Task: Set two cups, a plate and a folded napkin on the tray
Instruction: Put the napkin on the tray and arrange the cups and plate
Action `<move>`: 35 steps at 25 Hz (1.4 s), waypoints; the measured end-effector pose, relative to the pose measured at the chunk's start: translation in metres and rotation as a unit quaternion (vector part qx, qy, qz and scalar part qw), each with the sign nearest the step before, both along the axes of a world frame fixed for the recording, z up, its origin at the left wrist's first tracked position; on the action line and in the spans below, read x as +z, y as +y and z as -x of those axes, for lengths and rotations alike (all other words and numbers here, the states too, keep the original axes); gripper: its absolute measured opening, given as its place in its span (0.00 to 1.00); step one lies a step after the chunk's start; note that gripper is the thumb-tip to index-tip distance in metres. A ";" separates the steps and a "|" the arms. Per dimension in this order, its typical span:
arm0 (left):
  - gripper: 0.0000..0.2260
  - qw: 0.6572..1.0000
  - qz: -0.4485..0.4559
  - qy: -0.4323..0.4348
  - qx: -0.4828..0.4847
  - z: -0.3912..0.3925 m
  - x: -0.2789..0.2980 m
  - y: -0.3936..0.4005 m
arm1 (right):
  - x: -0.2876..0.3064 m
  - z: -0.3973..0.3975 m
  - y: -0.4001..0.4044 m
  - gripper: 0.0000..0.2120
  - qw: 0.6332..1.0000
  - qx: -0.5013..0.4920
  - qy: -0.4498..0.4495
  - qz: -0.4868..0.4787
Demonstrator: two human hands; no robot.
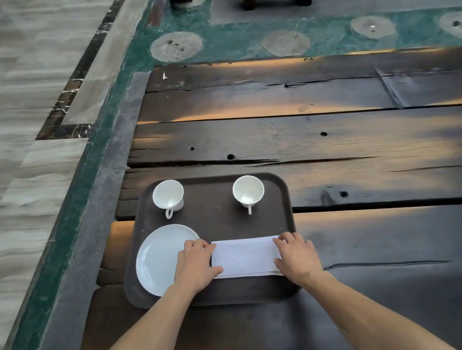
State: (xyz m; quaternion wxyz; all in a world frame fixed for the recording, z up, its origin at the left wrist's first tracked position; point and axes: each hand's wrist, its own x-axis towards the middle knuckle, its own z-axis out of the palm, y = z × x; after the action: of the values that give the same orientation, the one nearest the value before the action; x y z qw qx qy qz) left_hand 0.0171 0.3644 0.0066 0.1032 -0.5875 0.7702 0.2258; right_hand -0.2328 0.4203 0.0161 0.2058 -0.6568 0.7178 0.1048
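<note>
Dark brown tray sits on the weathered plank bench, with two white cups upright along its far side, well apart. Pale plate is near-left on the tray. Folded white napkin lies flat beside it, left hand and right hand holding its two ends, fingers curled over the edges.

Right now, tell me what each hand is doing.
Left hand: fingers curled on the left end of the folded napkin, holding it.
Right hand: fingers curled on the napkin's right end, holding it.
</note>
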 end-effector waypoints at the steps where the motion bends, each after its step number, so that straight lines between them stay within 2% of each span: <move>1: 0.27 1.000 -0.001 -0.001 -0.004 0.002 0.000 -0.003 | -0.002 0.001 -0.003 0.20 1.000 -0.001 0.002 0.001; 6: 0.28 0.999 0.000 -0.024 -0.026 0.006 -0.004 -0.021 | -0.013 -0.001 -0.011 0.24 1.000 -0.006 0.017 0.003; 10: 0.27 0.997 -0.015 -0.051 -0.056 0.008 -0.012 -0.030 | -0.020 -0.001 -0.018 0.23 0.999 -0.008 0.044 -0.004; 15: 0.18 0.993 0.013 -0.078 -0.090 0.010 -0.017 -0.044 | -0.021 0.012 -0.033 0.18 0.995 0.020 0.099 -0.015; 18: 0.11 0.995 0.004 -0.062 -0.079 0.009 -0.020 -0.054 | -0.018 0.019 -0.046 0.13 0.993 0.006 0.110 -0.037; 22: 0.08 0.996 -0.023 -0.051 -0.071 0.011 -0.021 -0.068 | -0.016 0.022 -0.057 0.11 0.993 -0.008 0.102 -0.054; 35: 0.08 0.996 -0.041 -0.060 -0.058 0.008 -0.025 -0.077 | -0.017 0.020 -0.060 0.07 0.997 -0.047 0.050 -0.023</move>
State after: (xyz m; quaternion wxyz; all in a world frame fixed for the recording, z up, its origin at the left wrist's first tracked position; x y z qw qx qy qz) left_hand 0.0094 0.2873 -0.0185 0.1858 -0.5499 0.7854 0.2152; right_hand -0.2529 0.3602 -0.0014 0.1897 -0.6112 0.7547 0.1446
